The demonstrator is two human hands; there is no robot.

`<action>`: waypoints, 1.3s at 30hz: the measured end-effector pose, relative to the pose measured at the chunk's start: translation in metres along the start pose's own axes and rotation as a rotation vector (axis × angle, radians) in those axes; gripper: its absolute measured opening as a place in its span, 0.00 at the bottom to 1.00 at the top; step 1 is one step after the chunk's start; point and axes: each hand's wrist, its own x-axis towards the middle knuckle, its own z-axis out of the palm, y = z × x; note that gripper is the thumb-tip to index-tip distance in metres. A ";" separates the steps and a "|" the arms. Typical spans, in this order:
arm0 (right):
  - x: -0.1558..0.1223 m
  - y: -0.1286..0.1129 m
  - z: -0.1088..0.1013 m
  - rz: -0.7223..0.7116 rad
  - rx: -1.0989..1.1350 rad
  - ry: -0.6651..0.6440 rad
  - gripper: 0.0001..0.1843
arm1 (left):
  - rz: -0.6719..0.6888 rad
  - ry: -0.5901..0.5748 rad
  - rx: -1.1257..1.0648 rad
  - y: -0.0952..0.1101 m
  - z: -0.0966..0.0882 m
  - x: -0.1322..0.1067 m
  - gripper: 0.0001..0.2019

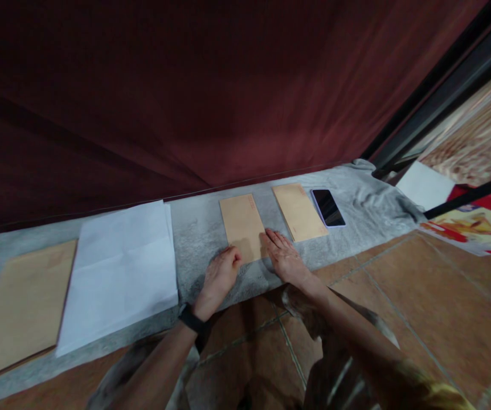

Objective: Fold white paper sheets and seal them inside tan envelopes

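Note:
A small brown envelope [240,223] lies flat on a grey cloth [198,233] spread along the floor. My left hand [220,277] rests at the envelope's near left corner with its fingers curled, touching the edge. My right hand [283,255] lies flat with fingers stretched out, at the envelope's near right corner. A black band sits on my left wrist. A second small brown envelope [299,212] lies just to the right, apart from both hands.
A dark phone [328,207] lies beside the second envelope. White sheets of paper [121,267] and a large brown envelope [19,307] lie to the left. A dark red curtain hangs behind. Brown tiles and colourful printed paper [471,219] lie at the right.

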 end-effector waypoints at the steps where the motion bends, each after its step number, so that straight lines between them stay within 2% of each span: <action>1: -0.001 0.002 -0.001 -0.001 0.004 -0.003 0.33 | -0.007 0.004 -0.011 -0.002 0.000 0.000 0.06; 5: -0.001 0.003 -0.010 0.037 0.025 -0.004 0.30 | -0.043 0.009 -0.024 -0.006 0.000 0.000 0.06; 8: 0.002 -0.012 -0.018 0.078 0.043 0.046 0.28 | -0.045 0.012 -0.033 -0.007 -0.001 0.000 0.06; 9: 0.003 -0.019 -0.019 0.051 0.050 0.056 0.27 | -0.041 0.010 -0.036 -0.006 -0.002 0.000 0.06; 13: -0.002 -0.052 -0.011 -0.230 0.094 -0.014 0.29 | -0.023 -0.009 -0.029 -0.003 -0.004 0.000 0.07; 16: -0.010 -0.062 -0.002 -0.245 0.070 -0.040 0.34 | -0.028 -0.014 -0.004 -0.001 -0.006 -0.001 0.07; 21: -0.021 -0.052 -0.003 -0.209 0.022 -0.028 0.37 | -0.025 -0.038 0.027 0.002 -0.008 -0.003 0.06; 28: -0.034 -0.037 -0.012 -0.127 -0.064 -0.027 0.36 | -0.089 -0.071 0.057 0.001 -0.008 0.001 0.04; 35: -0.044 -0.031 -0.014 0.023 -0.128 -0.010 0.37 | -0.104 -0.074 0.104 0.001 -0.006 -0.001 0.02; 39: -0.041 -0.032 -0.015 0.098 -0.095 0.009 0.34 | -0.106 -0.070 0.133 0.003 -0.007 -0.003 0.02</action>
